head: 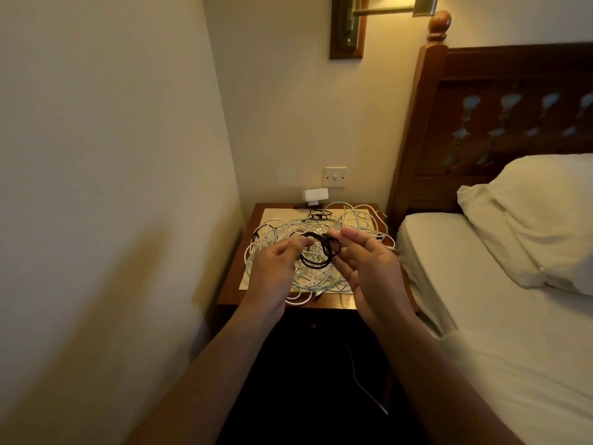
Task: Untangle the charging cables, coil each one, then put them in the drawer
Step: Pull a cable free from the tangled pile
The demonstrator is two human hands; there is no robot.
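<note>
No readable text, brand or number anywhere. Only a faint round mark on the white charger (314, 196) behind the nightstand (340, 304), possibly a logo, too blurred to read.

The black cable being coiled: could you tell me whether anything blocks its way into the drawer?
The black cable hangs between both hands above the nightstand. The front below lies in shadow, so no open drawer shows.
</note>
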